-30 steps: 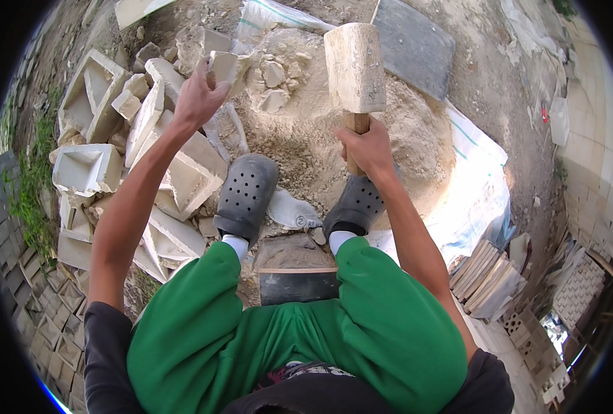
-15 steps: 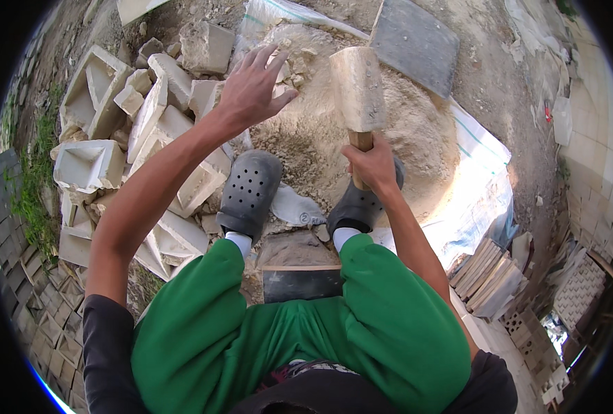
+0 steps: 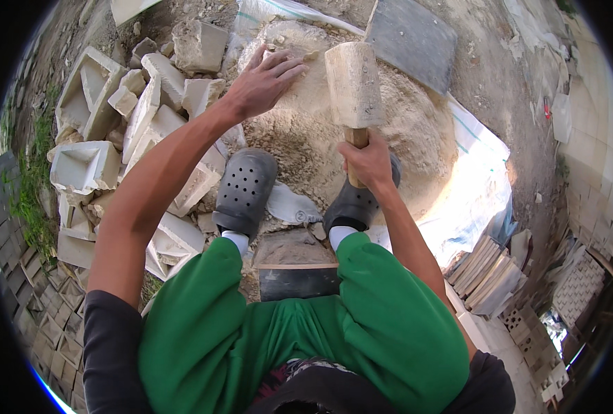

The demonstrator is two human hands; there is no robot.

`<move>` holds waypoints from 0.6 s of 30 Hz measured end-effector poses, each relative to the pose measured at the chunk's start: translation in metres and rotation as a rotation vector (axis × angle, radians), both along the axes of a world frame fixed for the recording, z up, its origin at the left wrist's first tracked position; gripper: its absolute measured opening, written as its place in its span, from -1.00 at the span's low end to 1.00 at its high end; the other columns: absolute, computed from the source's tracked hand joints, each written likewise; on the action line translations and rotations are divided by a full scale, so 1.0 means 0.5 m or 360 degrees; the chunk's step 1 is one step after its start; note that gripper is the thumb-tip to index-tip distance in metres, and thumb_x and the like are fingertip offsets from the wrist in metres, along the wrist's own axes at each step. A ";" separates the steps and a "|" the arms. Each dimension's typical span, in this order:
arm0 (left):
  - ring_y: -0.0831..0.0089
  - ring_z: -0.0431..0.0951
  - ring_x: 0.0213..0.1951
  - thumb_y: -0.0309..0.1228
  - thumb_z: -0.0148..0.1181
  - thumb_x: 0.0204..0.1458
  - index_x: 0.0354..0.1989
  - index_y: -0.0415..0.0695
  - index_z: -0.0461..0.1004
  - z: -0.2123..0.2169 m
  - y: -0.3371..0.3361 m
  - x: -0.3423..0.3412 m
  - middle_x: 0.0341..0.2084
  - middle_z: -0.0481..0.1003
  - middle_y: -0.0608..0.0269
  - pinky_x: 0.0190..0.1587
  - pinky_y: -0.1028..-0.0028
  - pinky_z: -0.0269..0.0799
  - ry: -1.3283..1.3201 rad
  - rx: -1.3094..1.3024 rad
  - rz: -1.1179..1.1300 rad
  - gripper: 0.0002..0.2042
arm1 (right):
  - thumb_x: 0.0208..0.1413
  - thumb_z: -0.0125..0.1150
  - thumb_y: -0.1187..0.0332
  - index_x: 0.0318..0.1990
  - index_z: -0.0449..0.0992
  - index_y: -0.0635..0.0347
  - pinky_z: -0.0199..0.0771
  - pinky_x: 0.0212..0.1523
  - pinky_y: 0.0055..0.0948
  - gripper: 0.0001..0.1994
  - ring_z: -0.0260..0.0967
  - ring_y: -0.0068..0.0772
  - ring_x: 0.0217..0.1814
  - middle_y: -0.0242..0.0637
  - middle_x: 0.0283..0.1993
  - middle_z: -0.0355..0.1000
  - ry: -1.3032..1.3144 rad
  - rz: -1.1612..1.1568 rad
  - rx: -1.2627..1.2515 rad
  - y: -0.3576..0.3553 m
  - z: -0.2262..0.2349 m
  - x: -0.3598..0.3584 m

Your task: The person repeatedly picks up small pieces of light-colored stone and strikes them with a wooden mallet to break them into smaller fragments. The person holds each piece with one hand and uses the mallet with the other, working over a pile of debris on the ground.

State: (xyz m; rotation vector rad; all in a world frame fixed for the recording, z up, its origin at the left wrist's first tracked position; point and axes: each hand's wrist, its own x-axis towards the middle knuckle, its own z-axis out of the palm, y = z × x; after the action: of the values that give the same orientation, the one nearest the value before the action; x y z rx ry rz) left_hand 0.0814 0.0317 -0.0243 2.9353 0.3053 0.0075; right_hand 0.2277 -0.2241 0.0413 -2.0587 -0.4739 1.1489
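Observation:
My right hand [image 3: 371, 163] is wrapped around the short handle of a wooden mallet [image 3: 354, 83]. The mallet's thick, dust-covered head points away from me, over a heap of pale crushed powder [image 3: 417, 131]. Left of the mallet head, my left hand [image 3: 265, 84] reaches palm down over the far part of the heap, its fingers stretched out and holding nothing I can see. Whether it touches the powder or small lumps beneath it, I cannot tell. Under the heap lies a white woven sheet [image 3: 482, 141], its edges showing at the right and far side.
Broken whitish hollow blocks [image 3: 89, 165] are piled to the left. A dark flat slab [image 3: 413, 45] lies at the far right of the heap. My feet in grey clogs [image 3: 245, 190] stand at the near edge. Stacked thin slabs [image 3: 486, 272] are at the right.
My left hand has turned and come down over the small lumps, its fingers now pointing more to the right. The mallet stays in my right hand, almost unmoved.

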 end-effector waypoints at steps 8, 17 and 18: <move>0.12 0.24 0.38 -0.17 0.27 0.17 0.40 -0.07 0.23 0.029 0.001 -0.017 0.33 0.29 0.09 0.44 0.09 0.10 -0.0509 -0.0155 0.0461 -0.36 | -0.05 0.31 0.21 -0.29 0.57 0.33 0.49 -0.45 -0.34 -0.68 0.51 -0.38 -0.57 -0.22 -0.58 0.51 -0.0185 0.0119 0.0027 0.007 -0.008 0.002; 0.15 0.45 0.18 -0.35 0.33 0.04 0.07 -0.08 0.52 0.060 0.021 -0.042 0.13 0.45 0.23 0.20 0.20 0.39 -0.0296 -0.0314 0.0321 -0.61 | -0.07 0.31 0.17 -0.25 0.59 0.29 0.55 -0.32 -0.27 -0.65 0.57 -0.26 -0.48 -0.16 -0.52 0.56 -0.0097 0.0150 -0.0210 0.055 0.022 0.021; 0.17 0.45 0.17 -0.37 0.33 0.02 0.06 -0.07 0.52 0.067 0.025 -0.043 0.11 0.46 0.24 0.20 0.20 0.39 -0.0249 -0.0311 0.0267 -0.62 | -0.07 0.31 0.16 -0.24 0.59 0.30 0.55 -0.30 -0.26 -0.64 0.58 -0.22 -0.45 -0.13 -0.50 0.56 -0.0128 0.0184 -0.0206 0.056 0.020 0.020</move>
State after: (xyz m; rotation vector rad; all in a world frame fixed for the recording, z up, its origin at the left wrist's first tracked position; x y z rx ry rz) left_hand 0.0596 0.0444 0.0091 2.6884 0.4963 0.2173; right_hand 0.2376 -0.1961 0.0514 -2.2205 -0.5775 1.1950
